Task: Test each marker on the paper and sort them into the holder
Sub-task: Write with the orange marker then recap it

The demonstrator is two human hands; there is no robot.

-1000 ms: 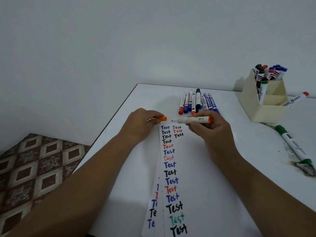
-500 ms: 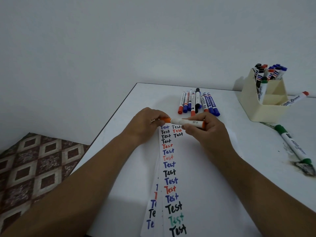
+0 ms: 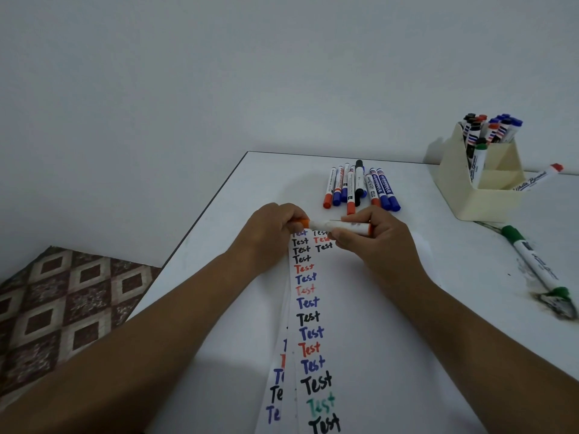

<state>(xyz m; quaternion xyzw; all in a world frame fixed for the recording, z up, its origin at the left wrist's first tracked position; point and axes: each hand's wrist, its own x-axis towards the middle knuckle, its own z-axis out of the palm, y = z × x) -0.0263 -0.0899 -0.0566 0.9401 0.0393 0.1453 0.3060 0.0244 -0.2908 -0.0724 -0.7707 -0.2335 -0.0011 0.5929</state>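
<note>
My right hand is closed around the barrel of the orange marker, held level just above the top of the paper with its "Test" words, while my left hand pinches its orange cap, the holder well apart at the far right.

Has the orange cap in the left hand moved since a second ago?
Yes. The orange cap moved right, onto the white marker, judged against the paper strip; it was apart.
</note>
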